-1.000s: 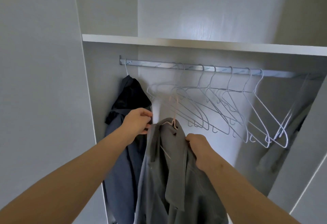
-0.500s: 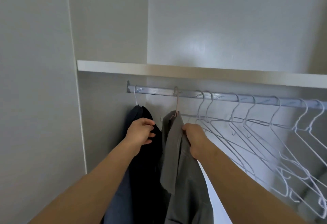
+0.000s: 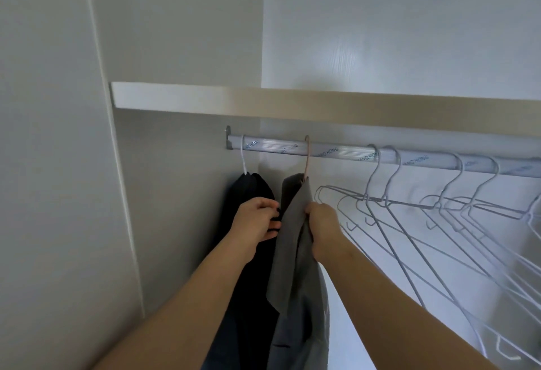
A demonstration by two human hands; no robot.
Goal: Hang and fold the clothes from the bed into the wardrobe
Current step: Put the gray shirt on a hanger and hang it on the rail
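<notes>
The grey jacket (image 3: 292,252) has risen; its pink hanger (image 3: 306,159) now hooks the rail (image 3: 336,151) beside a dark garment (image 3: 251,191). The right hand (image 3: 325,229) pinches its cloth, seemingly soft and light, near the shoulder; the left hand (image 3: 257,223) curls beside it, grip unclear.

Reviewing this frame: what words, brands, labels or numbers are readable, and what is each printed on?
"HANG HONG": printed on the rail, repeated along its length.
Repeats toward its left end: blurred, only partly readable.
No other text, label or number shows.
</notes>
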